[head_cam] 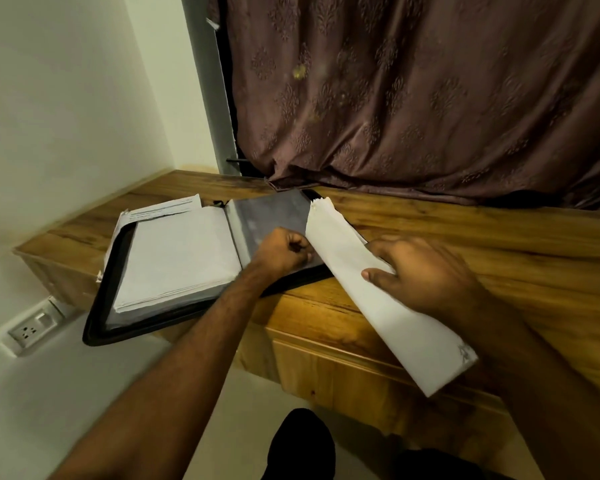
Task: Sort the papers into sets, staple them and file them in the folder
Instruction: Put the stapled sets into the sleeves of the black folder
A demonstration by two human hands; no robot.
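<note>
Folder: black, lies open on the wooden desk, its near left corner jutting out past the desk's front edge.
Left half of folder: carries a thick stack of white pages; more printed sheets poke out from under the stack at the far side.
Right half of folder: shows a grey clear sleeve, lying flat.
Left hand: fingers curled tight, pinching the near right edge of the sleeve; the fist rests over the folder's right half.
Right hand: grips a set of white papers, thumb on top, fingers wrapped beneath.
Set of papers: held slanted, the far end over the folder's right edge just beside the left hand, the near end hanging out beyond the desk front; a small mark sits on its near corner, too blurred to read.
Curtain: brown, patterned, hangs behind the desk, its hem bunched on the back of the desktop.
Wall socket: white, low on the left wall, below the desk.
</note>
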